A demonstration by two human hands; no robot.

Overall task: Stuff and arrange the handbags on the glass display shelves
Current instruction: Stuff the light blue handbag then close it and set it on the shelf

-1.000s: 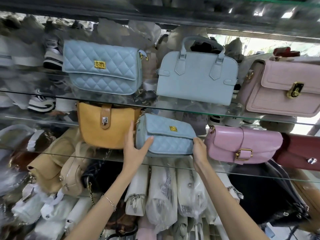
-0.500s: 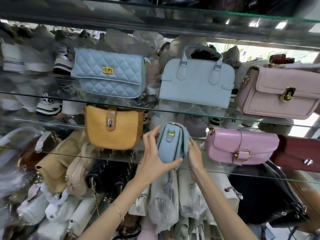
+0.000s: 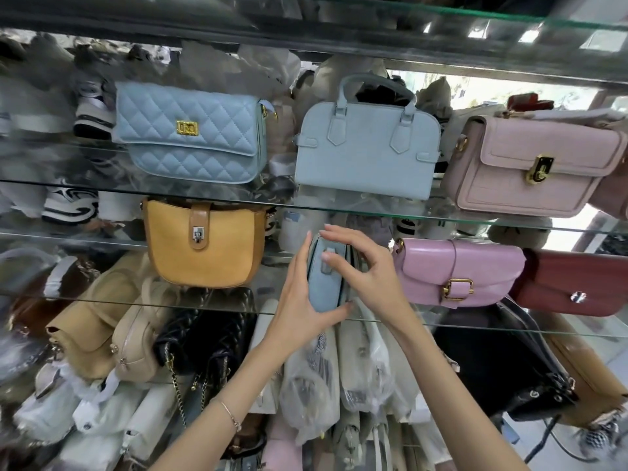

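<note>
The left forearm, with a thin bracelet [image 3: 232,416] at the wrist, and the right forearm rise from the bottom edge, where both are cut off. They pass in front of plastic-wrapped bags [image 3: 312,385] packed below the glass shelf [image 3: 112,302].

The left hand [image 3: 302,300] cups the small blue bag [image 3: 321,280] from its left, fingers stretched up the side and thumb hooked beneath the bottom corner. The right hand [image 3: 370,277] curls over the top and right side, thumb laid on the near end, so both hands grip it between them.

The small blue bag stands upright at the front of the glass shelf, narrow end towards the camera and long axis running back into the shelf. Only that end panel shows. Its front, its back and the far end are hidden, and the right hand covers its right flank.

It sits between a mustard bag [image 3: 204,243] on the left and a pink bag [image 3: 455,270] on the right. A dark red bag [image 3: 577,283] beyond is cut off by the frame.

On the shelf above stand a quilted blue bag [image 3: 190,130], a blue handbag [image 3: 367,147] and a pale pink bag [image 3: 530,164]. Behind them, reflections blur everything.
</note>
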